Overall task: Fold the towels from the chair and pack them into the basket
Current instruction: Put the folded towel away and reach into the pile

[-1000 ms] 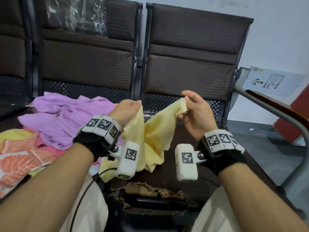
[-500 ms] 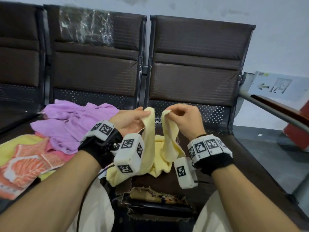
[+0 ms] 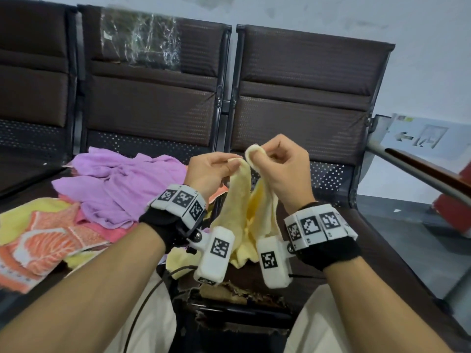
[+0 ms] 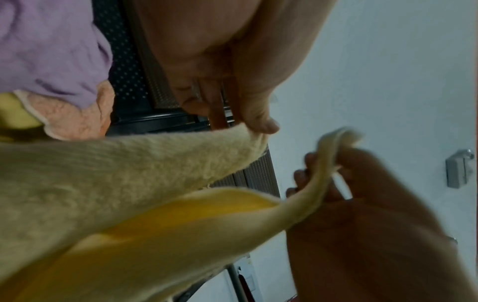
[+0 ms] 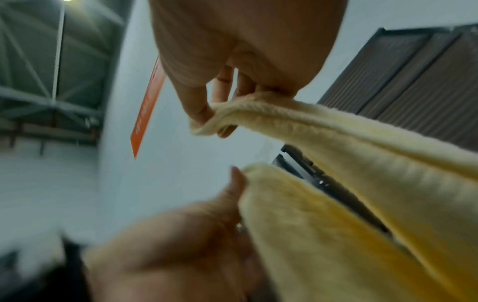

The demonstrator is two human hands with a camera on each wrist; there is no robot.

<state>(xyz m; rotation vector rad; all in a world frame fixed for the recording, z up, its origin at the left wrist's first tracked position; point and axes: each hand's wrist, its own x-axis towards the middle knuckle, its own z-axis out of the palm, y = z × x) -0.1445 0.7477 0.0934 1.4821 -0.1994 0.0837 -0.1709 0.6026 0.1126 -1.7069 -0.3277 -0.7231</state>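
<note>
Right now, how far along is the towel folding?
Early. Nothing looks folded, and no basket is in view. Left hand and right hand each pinch a corner of the yellow towel. The purple towel and orange patterned towel lie unfolded on the chair.

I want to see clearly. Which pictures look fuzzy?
Head view: sharp, though the chair backs bow outward. Left wrist view: the right hand is dark and smeared. Right wrist view: the left hand is blurry; the yellow towel edge stays crisp.
</note>
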